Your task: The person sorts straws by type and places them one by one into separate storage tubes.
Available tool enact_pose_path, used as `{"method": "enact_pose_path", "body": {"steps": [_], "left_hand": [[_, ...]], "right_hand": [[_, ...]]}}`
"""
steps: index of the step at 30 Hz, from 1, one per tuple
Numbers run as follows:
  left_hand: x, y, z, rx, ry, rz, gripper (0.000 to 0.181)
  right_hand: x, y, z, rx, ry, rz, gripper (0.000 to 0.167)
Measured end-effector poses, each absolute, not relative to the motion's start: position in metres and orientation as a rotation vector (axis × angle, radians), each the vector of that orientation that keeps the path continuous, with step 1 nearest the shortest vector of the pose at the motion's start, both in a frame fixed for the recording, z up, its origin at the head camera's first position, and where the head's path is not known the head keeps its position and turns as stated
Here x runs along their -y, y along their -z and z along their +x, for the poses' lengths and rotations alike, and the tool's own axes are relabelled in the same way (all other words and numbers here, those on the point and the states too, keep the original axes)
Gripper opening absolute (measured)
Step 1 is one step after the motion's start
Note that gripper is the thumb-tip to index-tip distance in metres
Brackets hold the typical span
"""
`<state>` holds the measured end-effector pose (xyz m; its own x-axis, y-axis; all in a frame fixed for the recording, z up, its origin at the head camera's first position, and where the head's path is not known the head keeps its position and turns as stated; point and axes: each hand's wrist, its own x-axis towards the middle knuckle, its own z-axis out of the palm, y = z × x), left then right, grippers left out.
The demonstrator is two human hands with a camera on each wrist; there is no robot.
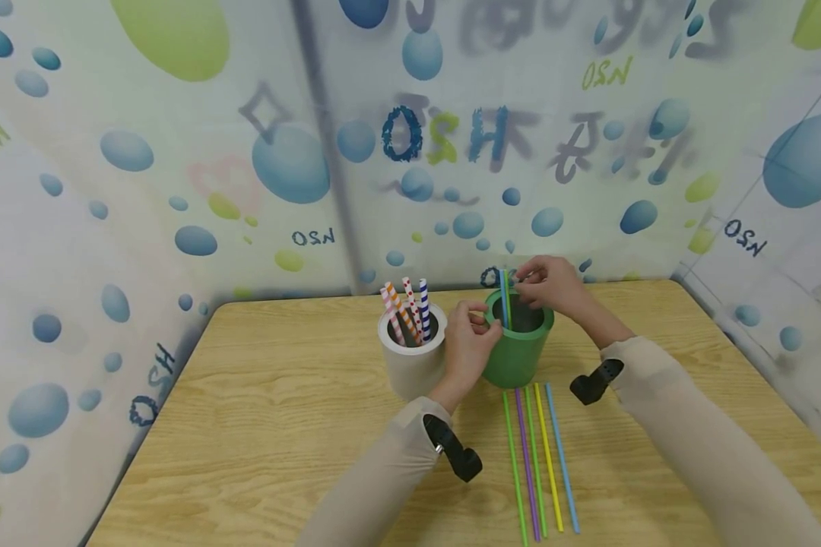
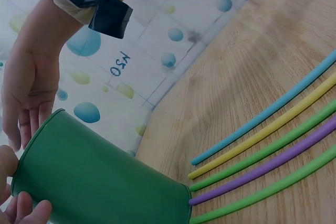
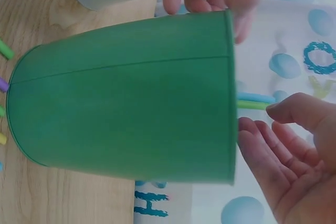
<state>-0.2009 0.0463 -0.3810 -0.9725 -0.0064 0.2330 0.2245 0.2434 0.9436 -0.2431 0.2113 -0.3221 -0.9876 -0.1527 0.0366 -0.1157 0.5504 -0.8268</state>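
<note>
A green bucket (image 1: pixel 513 357) stands upright on the table with a blue straw (image 1: pixel 502 292) and a green straw (image 1: pixel 509 304) poking above its rim. My left hand (image 1: pixel 468 342) holds the bucket's near left rim, fingers curled at its outside. Above the far right rim is my right hand (image 1: pixel 554 287). In the right wrist view its thumb (image 3: pixel 294 109) lies by the ends of the two straws, its fingers spread apart from the thumb. Several plain straws (image 2: pixel 262 166), in green, purple, yellow and blue, lie side by side in front of the bucket.
Left of the green bucket stands a white bucket (image 1: pixel 417 372) holding several striped and dotted straws (image 1: pixel 424 308), close to my left hand. The wooden table (image 1: pixel 280 395) meets a patterned curtain (image 1: pixel 410 220) at its back edge.
</note>
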Motion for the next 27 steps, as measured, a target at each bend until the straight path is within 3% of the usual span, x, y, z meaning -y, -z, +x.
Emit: {"method": "enact_pose_path", "body": {"steps": [27], "left_hand": [[-0.046,0.382,-0.201,2.308,1.838,-0.208,0.023]], "right_hand": [[-0.253,0.33,-0.207,-2.701,1.493,-0.217,0.03]]}}
